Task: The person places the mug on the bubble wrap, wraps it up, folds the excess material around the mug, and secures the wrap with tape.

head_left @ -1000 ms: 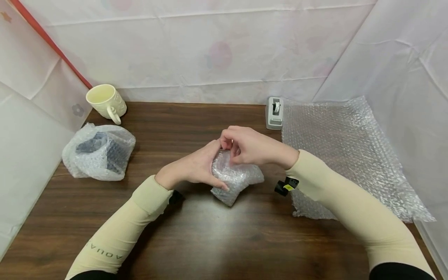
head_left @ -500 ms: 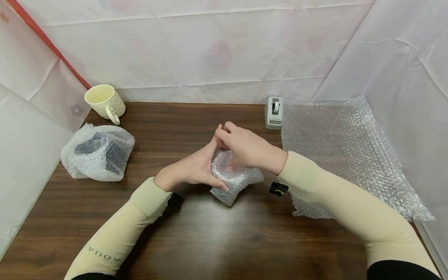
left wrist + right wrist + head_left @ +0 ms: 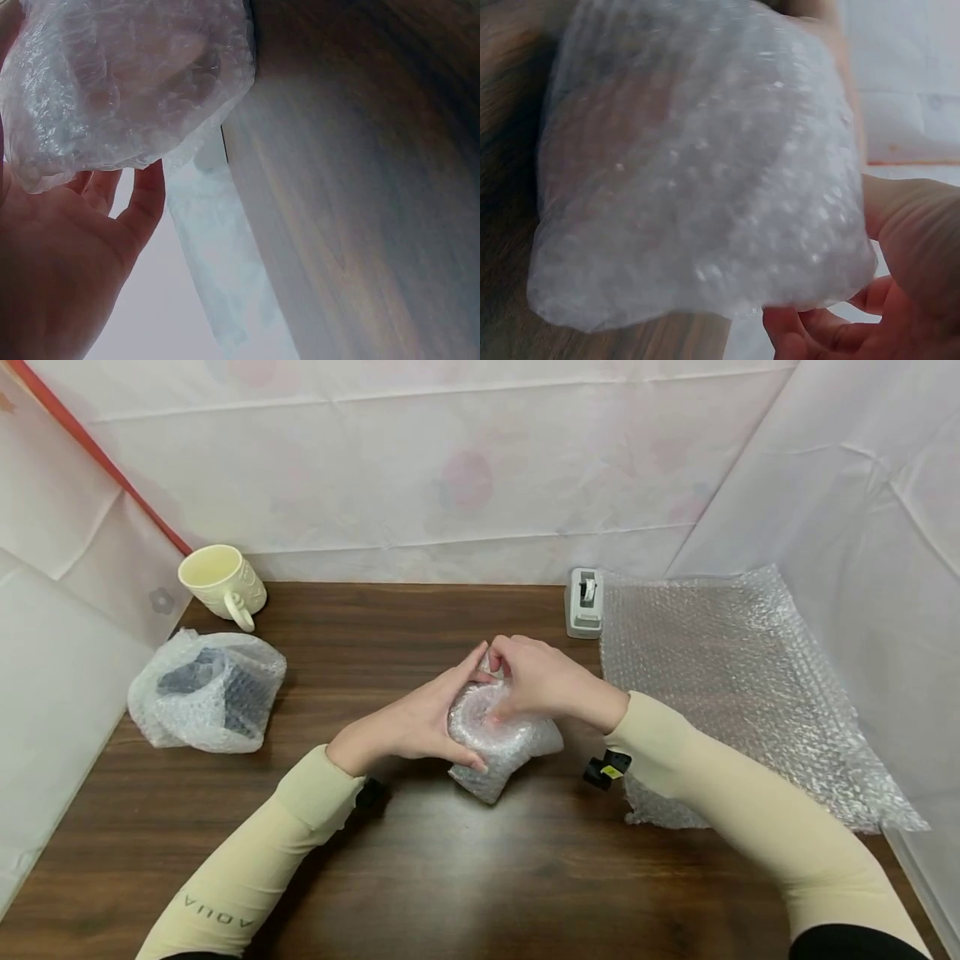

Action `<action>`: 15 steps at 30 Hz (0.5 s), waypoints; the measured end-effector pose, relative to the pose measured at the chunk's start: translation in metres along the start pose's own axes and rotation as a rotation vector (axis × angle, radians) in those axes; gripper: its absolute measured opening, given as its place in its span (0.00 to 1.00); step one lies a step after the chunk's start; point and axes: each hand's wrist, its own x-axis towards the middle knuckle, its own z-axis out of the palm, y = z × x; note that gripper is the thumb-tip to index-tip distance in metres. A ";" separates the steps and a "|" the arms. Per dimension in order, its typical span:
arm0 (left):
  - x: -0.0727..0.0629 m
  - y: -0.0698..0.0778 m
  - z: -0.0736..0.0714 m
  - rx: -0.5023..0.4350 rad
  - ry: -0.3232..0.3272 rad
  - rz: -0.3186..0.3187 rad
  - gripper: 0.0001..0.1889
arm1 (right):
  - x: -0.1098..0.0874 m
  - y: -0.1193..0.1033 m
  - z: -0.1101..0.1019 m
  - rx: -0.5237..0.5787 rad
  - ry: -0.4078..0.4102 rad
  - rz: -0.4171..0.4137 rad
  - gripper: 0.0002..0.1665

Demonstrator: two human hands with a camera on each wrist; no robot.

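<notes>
Bubble-wrapped bundle, at the middle of the brown tabletop, between the two hands. Left hand: thumb spread wide from the fingers, the thumb along the near side and the fingers behind, so that the bundle is gripped across its width. Right hand: fingers curled at the far edge, thumb pressed into the hollow at the top; whether a loose flap is pinched between them cannot be told. The step in hand appears to be gathering and tucking the wrap. It is best done with the left grip firm enough to prevent turning, yet light enough to spare the bubbles, while the right thumb works slack inward in small folds; the loose corner may spring out if neglected.

Comparison of views: only the head view shows the hollow, together with the pale yellow mug, second wrapped bundle, dispenser and flat bubble-wrap sheet. The left wrist view adds the left fingers reaching behind the wrap; the right wrist view presents a broad bubbled side and the right fingers bent at its edge. What lies inside is not discernible in any of the three
</notes>
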 end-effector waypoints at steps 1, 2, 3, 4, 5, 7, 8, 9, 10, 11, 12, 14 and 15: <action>0.000 0.000 0.000 0.007 0.001 0.001 0.72 | -0.001 0.002 0.000 0.018 0.016 -0.007 0.37; 0.000 0.000 0.001 0.013 0.004 0.004 0.69 | -0.002 0.004 0.000 0.036 0.026 -0.010 0.38; 0.000 0.001 0.001 0.018 0.010 0.007 0.66 | -0.003 0.006 0.000 0.053 0.033 -0.009 0.39; 0.000 0.001 0.001 0.019 0.016 0.013 0.63 | -0.004 0.008 0.001 0.067 0.035 -0.006 0.41; 0.000 0.002 0.002 0.015 0.023 0.021 0.60 | -0.004 0.009 0.002 0.082 0.029 0.004 0.43; -0.001 0.003 0.002 0.027 0.036 0.029 0.55 | -0.003 0.012 0.003 0.111 -0.002 0.026 0.46; -0.002 0.004 0.002 0.041 0.044 0.032 0.54 | -0.001 0.012 0.004 0.118 -0.020 0.039 0.47; -0.002 0.004 0.002 0.060 0.053 0.038 0.53 | 0.000 0.011 0.004 0.124 -0.039 0.052 0.48; -0.003 0.005 0.002 0.084 0.061 0.051 0.51 | 0.001 0.011 0.005 0.129 -0.061 0.068 0.48; -0.004 0.006 0.001 0.121 0.072 0.068 0.49 | 0.002 0.011 0.005 0.135 -0.085 0.086 0.48; -0.005 0.008 0.001 0.163 0.087 0.094 0.46 | 0.003 0.011 0.005 0.139 -0.109 0.102 0.48; -0.007 0.010 0.001 0.265 0.116 0.171 0.40 | 0.004 0.010 0.006 0.149 -0.149 0.135 0.47; -0.008 0.012 0.001 0.317 0.125 0.218 0.36 | 0.005 0.010 0.006 0.155 -0.164 0.147 0.47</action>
